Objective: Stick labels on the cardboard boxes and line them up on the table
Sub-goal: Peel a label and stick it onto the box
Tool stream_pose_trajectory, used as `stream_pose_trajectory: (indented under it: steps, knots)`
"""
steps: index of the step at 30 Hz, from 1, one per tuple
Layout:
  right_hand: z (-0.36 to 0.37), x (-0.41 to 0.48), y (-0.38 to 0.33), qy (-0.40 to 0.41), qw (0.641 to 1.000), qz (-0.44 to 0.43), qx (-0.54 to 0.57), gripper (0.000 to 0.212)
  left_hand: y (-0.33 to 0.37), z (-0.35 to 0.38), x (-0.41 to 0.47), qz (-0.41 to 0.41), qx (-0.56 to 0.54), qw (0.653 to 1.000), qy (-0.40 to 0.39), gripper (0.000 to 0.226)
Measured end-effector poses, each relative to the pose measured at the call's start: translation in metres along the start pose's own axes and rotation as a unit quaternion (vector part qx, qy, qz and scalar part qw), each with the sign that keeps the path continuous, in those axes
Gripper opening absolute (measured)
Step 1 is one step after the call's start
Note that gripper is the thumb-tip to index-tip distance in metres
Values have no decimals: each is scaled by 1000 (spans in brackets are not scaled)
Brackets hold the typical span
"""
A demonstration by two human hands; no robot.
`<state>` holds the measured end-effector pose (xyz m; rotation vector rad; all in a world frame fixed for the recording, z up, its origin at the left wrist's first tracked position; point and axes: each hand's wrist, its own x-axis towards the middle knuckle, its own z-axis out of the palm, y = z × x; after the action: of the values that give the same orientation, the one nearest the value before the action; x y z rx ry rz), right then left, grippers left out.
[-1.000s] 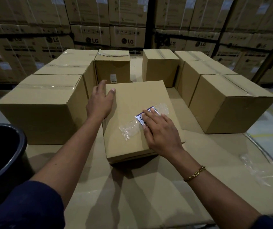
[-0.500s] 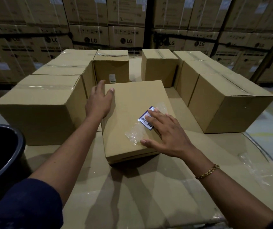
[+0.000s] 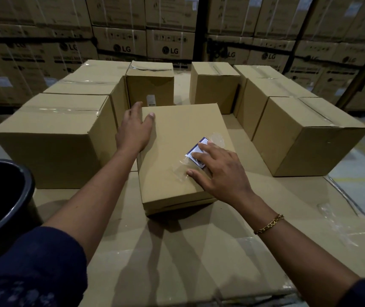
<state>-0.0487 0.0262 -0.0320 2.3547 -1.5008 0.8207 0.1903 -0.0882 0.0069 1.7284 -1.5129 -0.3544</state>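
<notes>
Reaching in from six o'clock, both hands lie on the flat cardboard box (image 3: 177,129) at the centre of the table (image 3: 199,251). The right hand (image 3: 221,173) is spread open with straight fingers, pressing the label (image 3: 196,151) and its strip of clear tape (image 3: 218,138) onto the lid near the box's four o'clock corner; it grips nothing. The left hand (image 3: 133,134) is open too, laid against the ten o'clock corner with the thumb on the lid, steadying the box.

The tape looks wrinkled at both ends, so I judge it could trap creases or lift at an edge if it is not rubbed flat. A sideways push might skew the label or swing the box.

At nine o'clock, close in, a black bin (image 3: 11,196) is too dark inside to tell its contents. The flat box is closed. Farther out, the left row (image 3: 51,147) and right row (image 3: 305,140) of boxes are taped shut. At twelve o'clock stand two small boxes (image 3: 212,85), one already labelled; their contents are hidden.
</notes>
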Motion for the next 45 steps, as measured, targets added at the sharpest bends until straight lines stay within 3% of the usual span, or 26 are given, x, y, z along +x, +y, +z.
stream_pose_trajectory:
  steps: [3,7,12,17,20,22,24,27,29,31,38,45]
  knots:
    - [3,2,-6,46,999,-1,19,25,1,-1,-1,4,2,1000,2,59]
    - [2,-2,-2,60,996,12,66,28,2,-2,-2,6,5,1000,1,59]
    - [4,-3,-5,65,990,62,111,8,3,-2,-6,8,4,1000,3,59]
    - [-8,2,-22,79,968,153,182,5,4,-4,-9,8,2,1000,3,59]
    - [-21,7,-28,38,938,241,246,8,5,-4,-10,7,1,1000,6,59]
    - [-33,11,-30,16,907,283,313,9,6,-3,-10,5,0,1000,8,59]
    - [-50,16,-29,23,844,326,425,15,5,-3,-10,4,3,1000,6,59]
    - [-73,13,-15,48,667,385,636,9,5,-3,-8,16,10,1000,-8,59]
    - [-85,0,0,59,542,394,740,26,7,-3,-7,22,13,1000,-10,59]
    - [-95,-12,11,68,473,394,785,44,8,-2,-6,23,19,1000,-2,57]
    - [-118,-31,36,121,469,433,760,54,19,-4,-6,12,99,995,-8,59]
    - [-120,-42,43,91,477,447,751,48,28,0,-20,-24,122,987,-105,77]
